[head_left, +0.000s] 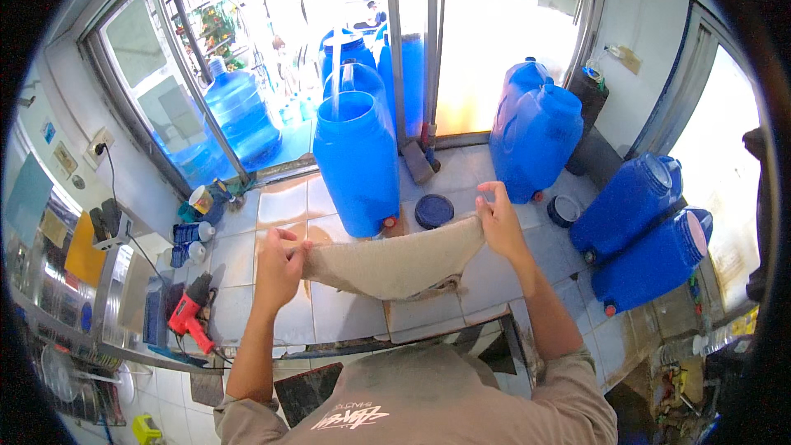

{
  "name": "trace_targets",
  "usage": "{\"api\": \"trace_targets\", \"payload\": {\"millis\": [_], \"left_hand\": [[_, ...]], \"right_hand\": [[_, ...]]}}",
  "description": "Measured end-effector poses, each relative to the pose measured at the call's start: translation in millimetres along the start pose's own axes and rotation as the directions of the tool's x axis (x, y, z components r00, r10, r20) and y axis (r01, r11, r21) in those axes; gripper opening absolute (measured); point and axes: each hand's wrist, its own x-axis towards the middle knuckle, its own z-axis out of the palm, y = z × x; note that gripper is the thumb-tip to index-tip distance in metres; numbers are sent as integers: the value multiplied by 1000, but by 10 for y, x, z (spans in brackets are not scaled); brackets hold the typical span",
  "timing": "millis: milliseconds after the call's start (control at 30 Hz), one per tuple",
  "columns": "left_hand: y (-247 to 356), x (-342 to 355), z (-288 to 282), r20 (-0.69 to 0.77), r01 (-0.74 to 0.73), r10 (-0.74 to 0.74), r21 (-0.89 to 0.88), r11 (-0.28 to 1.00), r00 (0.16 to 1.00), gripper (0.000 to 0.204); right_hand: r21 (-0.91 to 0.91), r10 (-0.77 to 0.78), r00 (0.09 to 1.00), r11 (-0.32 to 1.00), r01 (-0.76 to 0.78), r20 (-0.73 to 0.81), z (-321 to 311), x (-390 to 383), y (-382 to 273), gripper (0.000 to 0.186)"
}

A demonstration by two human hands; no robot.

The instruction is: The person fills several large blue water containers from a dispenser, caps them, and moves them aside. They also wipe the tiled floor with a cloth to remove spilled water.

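Both hands, left hand [278,268] and right hand [499,222], pinch the beige cloth [394,262] by its corners in front of the open blue water container [356,161]; looks soft, floppy, light.

Water-refill shop: blue water containers [357,161], tiled filling counter [346,313], shopfront windows.

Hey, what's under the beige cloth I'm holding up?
Under the cloth, held by left hand and right hand, lies the tiled counter; the tiles directly beneath it stay hidden.
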Motion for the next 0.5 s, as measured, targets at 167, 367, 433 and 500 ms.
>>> {"api": "trace_targets", "payload": {"millis": [167, 367, 433, 500], "left_hand": [[60, 266, -251, -150, 51, -78, -175, 983, 986, 35], [298, 599, -794, -85, -3, -70, -653, 757, 994, 39], [386, 628, -955, -88, -75, 30, -577, 813, 996, 41], [464, 631, -1082, -99, -87, 48, -433, 897, 994, 42]], "right_hand": [[559, -198, 976, 821, 115, 90, 16, 116, -542, 29], [235, -374, 927, 904, 358, 28, -375, 322, -1349, 30], [349, -338, 941, 883, 314, 9, -418, 373, -1500, 29], [386, -316, 949, 875, 294, -7, -422, 403, -1585, 30]]}}
